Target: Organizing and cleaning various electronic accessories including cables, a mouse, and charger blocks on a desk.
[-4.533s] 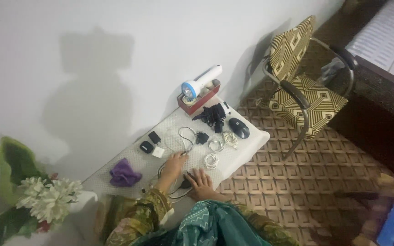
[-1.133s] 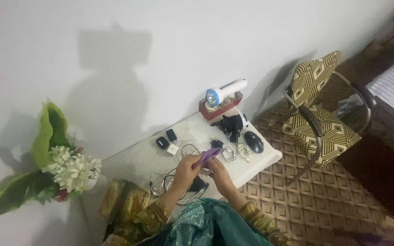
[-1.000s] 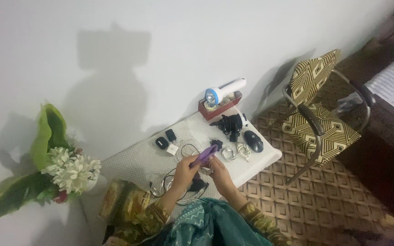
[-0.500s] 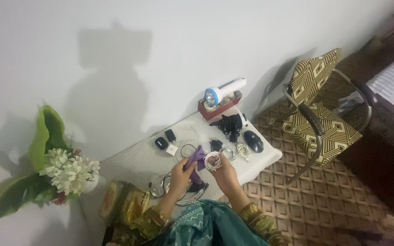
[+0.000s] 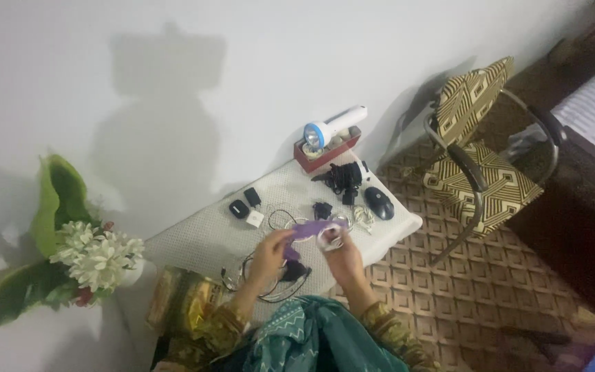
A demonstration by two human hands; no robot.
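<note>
Two hands up over a white table point(image 5: 194, 238), seen from above. Going L to R: far L, a plant w/ big green leaves and white flowers point(image 5: 94, 251) stands against the white wall. Just R of it, by the table's near corner, a shiny gold packet point(image 5: 184, 306).

On the tabletop, back-L, two small black adapters point(image 5: 245, 203) and a little white plug point(image 5: 255, 219) sit close together. Near front edge, a tangle of black cable point(image 5: 270, 286) lies under the L forearm.

Left hand point(image 5: 270, 255) is closed, fingers pinched on one end of a purple cloth point(image 5: 311, 229). Cloth is stretched between both hands, lifted off the table above its middle. Right hand point(image 5: 342, 256) is closed too, gripping the cloth's other end together w/ a small white cable coil point(image 5: 330, 239); exactly how the coil sits in the fingers can't be made out.

Behind the hands: a small black item point(image 5: 322, 209), more white cable coils point(image 5: 361, 219), a clump of black cords point(image 5: 342, 178) and a black mouse point(image 5: 379, 202) toward the R end. At the back edge, a red box point(image 5: 325, 150) against the wall, w/ a white torch w/ blue ring point(image 5: 333, 125) lying across it.

R of the table, well apart, a metal-frame chair w/ gold-and-black patterned cushions point(image 5: 483, 172) on patterned brown floor.
</note>
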